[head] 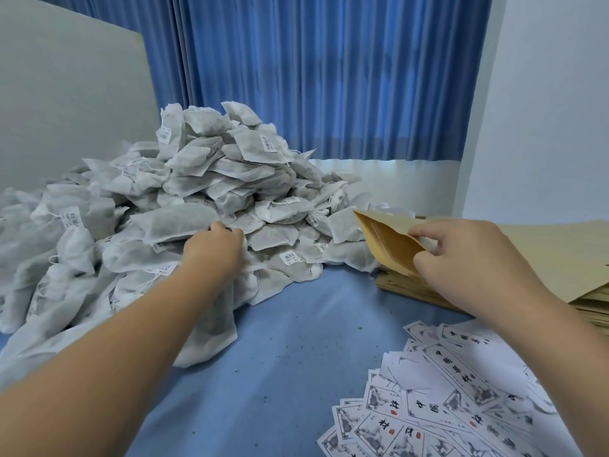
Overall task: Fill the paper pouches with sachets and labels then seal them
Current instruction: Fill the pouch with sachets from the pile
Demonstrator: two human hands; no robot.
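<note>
Right hand [461, 258]: thumb and fingers curled, pinching the near edge of one paper pouch [385, 239]. The pouch is held off the surface and tilted, mouth gaping toward the left, tan inner face showing. Its far corner points up-left, just short of the nearest sachets.

Left hand [212, 249]: palm down, forearm stretched across the worktop [296, 341]. Fingers are curled into the near face of the sachet pile [204, 179]. The thumb lies against the lower edge of a large flat sachet [178, 225]. Fingertips are buried among the bags, so I cannot tell whether the hand is actually gripping one.

The two hands are apart, left at the pile's front and right beside the pile's right foot. The open pouch lies between them, nearer the right.

Directly under and behind the right hand is a stack of pouches [560, 258], flat, along the worktop's right edge. The held pouch hovers over the stack's left end.

The sachet pile fills the left and far-middle of the worktop. It is highest at the far middle and spills down to the left edge. The bags are white mesh, several with small barcode tags and strings.

Labels [445, 407] are fanned out loosely at the near right corner, white slips with printed characters and grey ink pictures, overlapping one another.

The worktop has a blue cover with dark specks scattered across its bare middle.

Behind: a blue curtain [313, 77], a white wall [543, 110] at right, and a grey board [66, 110] standing at far left.
</note>
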